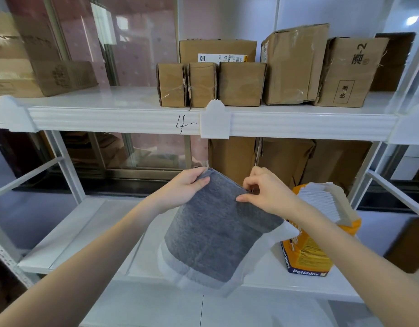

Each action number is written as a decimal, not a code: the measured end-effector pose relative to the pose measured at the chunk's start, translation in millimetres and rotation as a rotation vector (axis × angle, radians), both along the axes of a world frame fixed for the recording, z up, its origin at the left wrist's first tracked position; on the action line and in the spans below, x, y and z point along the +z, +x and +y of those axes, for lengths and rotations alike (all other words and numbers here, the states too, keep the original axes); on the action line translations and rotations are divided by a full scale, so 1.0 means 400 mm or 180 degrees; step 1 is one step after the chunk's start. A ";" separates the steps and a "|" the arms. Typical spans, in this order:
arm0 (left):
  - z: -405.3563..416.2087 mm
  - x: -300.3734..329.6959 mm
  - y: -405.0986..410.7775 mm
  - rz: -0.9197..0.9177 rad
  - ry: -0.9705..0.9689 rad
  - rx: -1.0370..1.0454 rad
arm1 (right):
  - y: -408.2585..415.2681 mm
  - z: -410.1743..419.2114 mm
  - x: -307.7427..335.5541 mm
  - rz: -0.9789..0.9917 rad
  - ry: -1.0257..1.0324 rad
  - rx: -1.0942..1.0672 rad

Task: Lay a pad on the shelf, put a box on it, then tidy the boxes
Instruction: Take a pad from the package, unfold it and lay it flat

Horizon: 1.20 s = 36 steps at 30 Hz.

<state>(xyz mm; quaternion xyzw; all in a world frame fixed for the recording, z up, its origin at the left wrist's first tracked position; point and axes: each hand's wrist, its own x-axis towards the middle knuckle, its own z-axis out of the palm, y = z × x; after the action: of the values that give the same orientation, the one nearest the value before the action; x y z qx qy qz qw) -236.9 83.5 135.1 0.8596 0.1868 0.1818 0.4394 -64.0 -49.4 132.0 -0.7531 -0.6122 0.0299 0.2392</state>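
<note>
Both hands hold a folded grey pad (215, 234) by its top edge, in the air in front of the lower shelf (85, 232). The left hand (182, 188) pinches the upper left corner, thumb on the near face and fingers (200, 175) curled over the edge. The right hand (266, 192) grips the upper right corner the same way, its fingers closed on the fold. The pad hangs down from the hands, its long axis running from the top edge near the hands down and slightly toward the camera; the grey side faces the viewer and a white border shows along the bottom and right edges. Its lower end hangs over the front of the lower shelf; whether it touches the shelf cannot be told.

Just right of the pad an opened orange package (314, 239) stands on the lower shelf, with white folded sheets showing at its top. On the upper shelf (109, 116), marked "4-", cardboard boxes (241, 83) stand in a row.
</note>
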 end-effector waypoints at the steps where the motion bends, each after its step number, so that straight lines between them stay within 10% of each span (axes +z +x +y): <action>1: -0.001 0.001 0.001 -0.0014 -0.0040 0.0011 | 0.001 -0.001 0.001 0.0014 0.0033 0.0036; 12: -0.021 -0.006 0.036 -0.0294 -0.0161 0.0204 | -0.007 -0.012 -0.013 0.0832 0.0343 0.0210; 31: 0.012 -0.177 0.068 0.1747 0.0092 0.0989 | 0.232 -0.041 -0.132 0.1901 0.0953 -0.1122; 36: 0.053 -0.217 0.072 0.1291 -0.0538 0.1350 | 0.278 -0.037 -0.187 0.1716 0.0666 -0.1271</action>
<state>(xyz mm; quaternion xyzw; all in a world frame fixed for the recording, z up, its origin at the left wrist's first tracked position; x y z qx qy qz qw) -208.0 104.6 48.2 0.7806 0.4606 0.0779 0.4153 47.2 -64.1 57.3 -0.7944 -0.3674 0.1175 0.4692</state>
